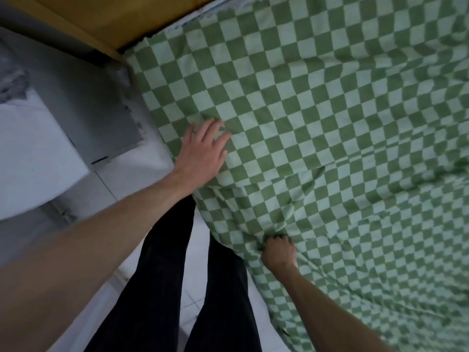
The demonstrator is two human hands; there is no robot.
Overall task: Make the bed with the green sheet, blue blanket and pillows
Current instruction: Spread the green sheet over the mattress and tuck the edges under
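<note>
A green-and-pale checkered sheet covers the bed and fills the right and middle of the head view. My left hand lies flat on the sheet near the bed's left edge, fingers straight and spread. Lower down, my right hand grips a bunch of the sheet at the same edge, and wrinkles fan out from the fist. Folds run across the sheet on the right. No blue blanket or pillows are in view.
A wooden headboard runs along the top left. A grey cabinet and a white box stand on the pale tiled floor left of the bed. My legs in dark trousers stand beside the bed edge.
</note>
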